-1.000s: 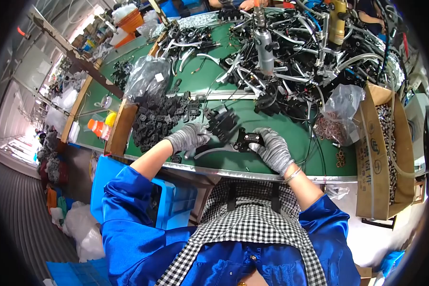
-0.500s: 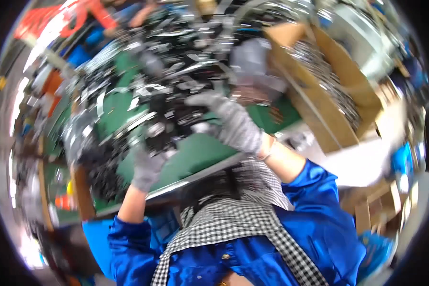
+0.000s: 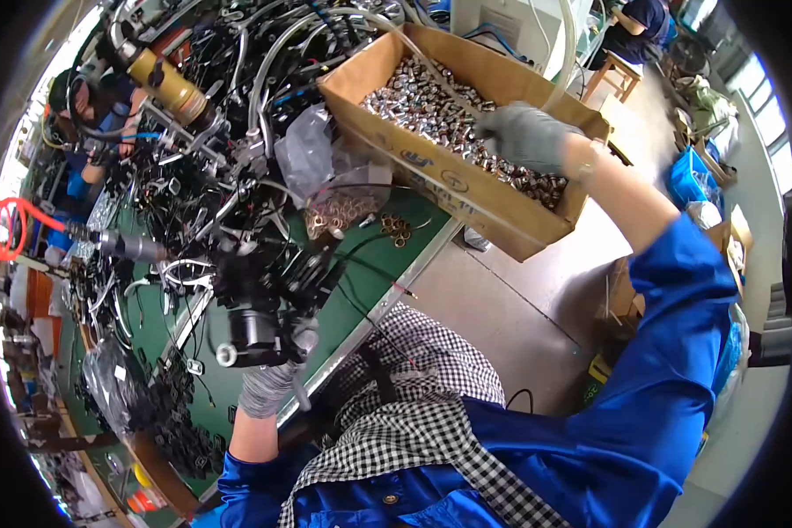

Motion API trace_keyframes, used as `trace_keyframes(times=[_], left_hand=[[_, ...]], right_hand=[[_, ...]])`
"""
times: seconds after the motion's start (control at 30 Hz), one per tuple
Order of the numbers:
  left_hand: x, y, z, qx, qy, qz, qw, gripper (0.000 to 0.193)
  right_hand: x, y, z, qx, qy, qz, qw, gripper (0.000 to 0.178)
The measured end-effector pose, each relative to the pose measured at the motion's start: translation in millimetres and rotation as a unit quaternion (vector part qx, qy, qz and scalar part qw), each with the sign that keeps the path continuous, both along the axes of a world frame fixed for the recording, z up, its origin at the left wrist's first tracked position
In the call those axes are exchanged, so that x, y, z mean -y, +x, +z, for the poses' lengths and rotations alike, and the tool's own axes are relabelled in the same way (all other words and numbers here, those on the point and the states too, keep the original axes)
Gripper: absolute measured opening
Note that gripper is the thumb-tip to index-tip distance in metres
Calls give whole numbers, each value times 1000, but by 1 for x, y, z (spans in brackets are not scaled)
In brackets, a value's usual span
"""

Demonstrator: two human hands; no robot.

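Observation:
My gloved left hand [image 3: 277, 378] is closed around a black brake lever assembly [image 3: 255, 326] with a shiny cylinder, held over the front part of the green bench. Most of its fingers are hidden behind the part. Far to the right, my gloved right hand [image 3: 532, 139] is over a long cardboard box [image 3: 466, 189], with its fingers over a heap of small shiny metal bolts [image 3: 431, 101]. Those fingers look bent but are blurred, so whether they hold a piece cannot be seen.
A clear plastic bag of copper rings [image 3: 339, 207] lies beside the box, with loose rings [image 3: 396, 229] nearby. Black levers and hoses cover the bench [image 3: 326, 321]. A power driver [image 3: 132, 246] hangs on a red coiled hose [image 3: 9, 224]. Another person [image 3: 106, 123] is across the bench.
My right hand has left the bench area near the left hand and gone right, over the bolts in the box. The view has turned right; the left hand still holds the black assembly.

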State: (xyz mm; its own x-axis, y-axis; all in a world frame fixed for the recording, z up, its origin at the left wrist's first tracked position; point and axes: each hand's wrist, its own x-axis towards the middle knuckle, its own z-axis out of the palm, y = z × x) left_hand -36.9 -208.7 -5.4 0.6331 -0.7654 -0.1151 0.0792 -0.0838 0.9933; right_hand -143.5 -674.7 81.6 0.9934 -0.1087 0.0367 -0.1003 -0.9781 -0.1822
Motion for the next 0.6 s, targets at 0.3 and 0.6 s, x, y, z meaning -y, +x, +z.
trace_keyframes(times=[0.3, 0.6], left_hand=[[-20, 3, -44, -321, -123, 252, 905, 56], [3, -17, -12, -151, -131, 127, 972, 51]], right_hand=[[17, 76, -34, -216, -200, 50, 954, 20], [30, 84, -47, -126, -178, 89, 972, 19]])
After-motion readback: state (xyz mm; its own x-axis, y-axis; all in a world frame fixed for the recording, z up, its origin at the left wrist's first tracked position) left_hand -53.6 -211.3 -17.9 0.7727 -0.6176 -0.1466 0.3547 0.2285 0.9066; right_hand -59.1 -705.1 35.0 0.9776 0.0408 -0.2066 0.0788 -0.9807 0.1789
